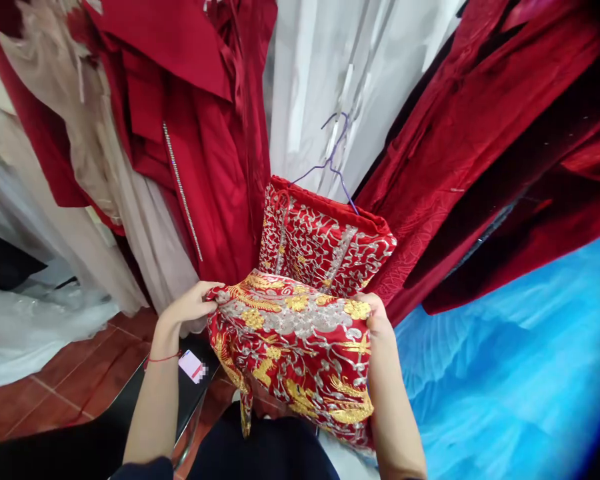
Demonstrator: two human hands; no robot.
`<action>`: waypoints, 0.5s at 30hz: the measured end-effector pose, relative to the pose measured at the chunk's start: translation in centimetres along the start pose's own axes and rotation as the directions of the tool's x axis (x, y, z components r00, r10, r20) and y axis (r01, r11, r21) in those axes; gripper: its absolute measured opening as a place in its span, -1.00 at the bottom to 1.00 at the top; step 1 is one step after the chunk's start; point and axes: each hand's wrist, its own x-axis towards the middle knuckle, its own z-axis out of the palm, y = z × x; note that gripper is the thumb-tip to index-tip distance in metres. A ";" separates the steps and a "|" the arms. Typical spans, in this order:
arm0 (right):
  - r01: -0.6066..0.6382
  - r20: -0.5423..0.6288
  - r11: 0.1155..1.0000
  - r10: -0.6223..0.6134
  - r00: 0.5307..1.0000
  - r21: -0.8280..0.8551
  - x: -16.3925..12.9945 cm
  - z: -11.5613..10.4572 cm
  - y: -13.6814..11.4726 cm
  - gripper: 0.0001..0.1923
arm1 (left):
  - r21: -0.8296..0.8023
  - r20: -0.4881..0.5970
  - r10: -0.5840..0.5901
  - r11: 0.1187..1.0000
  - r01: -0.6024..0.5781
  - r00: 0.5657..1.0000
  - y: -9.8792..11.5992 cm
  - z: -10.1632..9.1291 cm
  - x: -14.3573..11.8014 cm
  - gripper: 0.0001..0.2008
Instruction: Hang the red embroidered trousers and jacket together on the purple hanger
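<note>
Between my two hands a red jacket with gold and silver embroidery is stretched out. My left hand pinches its left edge; a thin red cord circles that wrist. My right hand grips the opposite edge, its fingertips partly hidden by the cloth. Just beyond hangs a red skirt with silver and gold embroidery, its lower part covered by the jacket. A purple wire hanger comes up out of the skirt's waist, its hook pointing up.
Red dresses and pale gowns hang at the left. More red garments hang at the right, above blue fabric. White cloth is behind. A phone lies on a black surface by my left forearm.
</note>
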 end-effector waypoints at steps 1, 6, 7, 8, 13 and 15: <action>-0.006 0.039 1.000 0.007 0.999 -0.013 0.8 0.3 -0.7 -0.49 | -0.024 0.014 -0.037 0.999 0.037 0.999 -0.6 -0.3 -0.3 -0.73; -0.031 0.297 0.950 0.128 0.946 -0.310 4.0 3.0 -4.3 -0.66 | -0.055 0.004 -0.144 0.988 0.144 0.990 -2.5 -1.8 -3.3 -0.87; 0.005 0.305 0.920 0.125 0.944 -0.392 4.4 3.6 -4.7 -0.68 | -0.058 -0.020 -0.150 0.987 0.149 0.988 -2.6 -1.8 -4.0 -0.91; 0.049 0.282 0.890 0.091 0.955 -0.454 4.6 4.2 -4.9 -0.69 | -0.062 -0.055 -0.152 0.987 0.148 0.987 -2.7 -1.9 -4.5 -0.94; 0.150 0.223 0.880 -0.052 0.973 -0.451 5.3 7.5 -2.6 -0.77 | -0.151 -0.280 -0.135 0.984 0.096 0.950 -2.6 -2.7 -5.0 -0.83; 0.118 0.358 0.877 0.065 0.931 -0.466 6.0 9.6 -0.3 -0.82 | -0.180 -0.269 -0.140 0.979 0.093 0.953 -2.3 -3.4 -4.5 -0.77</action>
